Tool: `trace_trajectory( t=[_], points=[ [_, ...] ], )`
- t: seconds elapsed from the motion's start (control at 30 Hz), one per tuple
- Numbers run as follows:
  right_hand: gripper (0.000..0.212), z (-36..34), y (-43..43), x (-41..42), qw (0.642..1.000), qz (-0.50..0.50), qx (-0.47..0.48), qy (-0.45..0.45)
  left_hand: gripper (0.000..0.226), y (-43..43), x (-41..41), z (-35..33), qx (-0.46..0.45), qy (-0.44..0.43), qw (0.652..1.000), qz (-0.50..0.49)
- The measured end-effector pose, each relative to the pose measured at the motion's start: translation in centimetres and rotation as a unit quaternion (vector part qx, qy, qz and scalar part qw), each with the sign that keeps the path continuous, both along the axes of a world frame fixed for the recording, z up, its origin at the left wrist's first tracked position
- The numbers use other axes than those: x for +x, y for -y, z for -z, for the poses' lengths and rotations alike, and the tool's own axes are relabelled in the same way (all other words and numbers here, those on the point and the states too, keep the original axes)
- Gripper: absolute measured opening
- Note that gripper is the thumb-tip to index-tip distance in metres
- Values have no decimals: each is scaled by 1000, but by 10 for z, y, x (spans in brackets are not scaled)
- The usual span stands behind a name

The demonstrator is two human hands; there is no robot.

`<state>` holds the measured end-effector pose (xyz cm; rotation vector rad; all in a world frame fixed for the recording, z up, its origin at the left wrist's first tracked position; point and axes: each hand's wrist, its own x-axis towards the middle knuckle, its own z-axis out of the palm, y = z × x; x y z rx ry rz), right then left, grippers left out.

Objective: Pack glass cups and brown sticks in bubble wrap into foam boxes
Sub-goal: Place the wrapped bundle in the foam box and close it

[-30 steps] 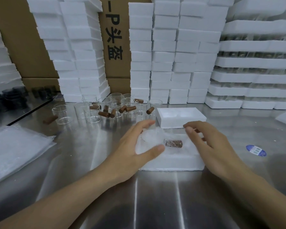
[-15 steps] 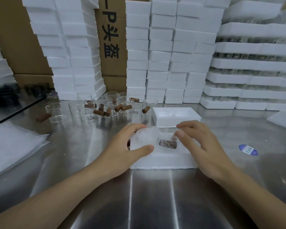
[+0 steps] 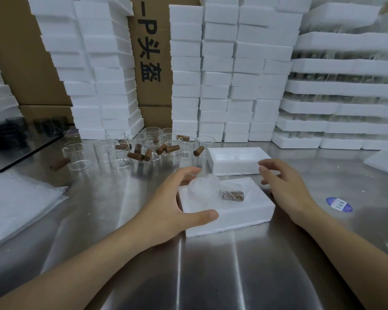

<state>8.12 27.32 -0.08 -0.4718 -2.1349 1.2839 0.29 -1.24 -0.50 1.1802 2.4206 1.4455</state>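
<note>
A white foam box (image 3: 238,217) lies open on the steel table in front of me. Inside it sit a glass cup wrapped in bubble wrap (image 3: 202,186) and a wrapped brown stick (image 3: 232,195). My left hand (image 3: 177,204) rests against the box's left side, thumb along the front rim, fingers spread and relaxed. My right hand (image 3: 282,186) hovers just off the box's right side, fingers loosely curved, holding nothing. A second foam piece (image 3: 238,161) with moulded hollows lies right behind the box.
Several bare glass cups (image 3: 143,146) and loose brown sticks (image 3: 134,155) stand at the back left. A bubble wrap stack (image 3: 16,204) lies at the left edge. Foam box stacks (image 3: 229,70) wall the back. A blue sticker (image 3: 338,204) lies to the right.
My right hand has lifted off the wrapped stick and moved out to the right of the box. My left hand has slid to the box's left side. The wrapped pieces lie uncovered.
</note>
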Motion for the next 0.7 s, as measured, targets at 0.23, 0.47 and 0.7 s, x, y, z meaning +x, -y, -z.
trace_trajectory(
  t=[0.23,0.47,0.7],
  points=[
    [40,14,-30,-36,941,68,277,184,93,3,-9,4,23,35,999,-7],
    [58,9,-29,-42,915,-15,381,133,93,2,-6,6,27,29,999,-5],
    [21,8,-25,-33,940,7,333,82,91,2,-7,8,23,24,999,-6]
  ],
)
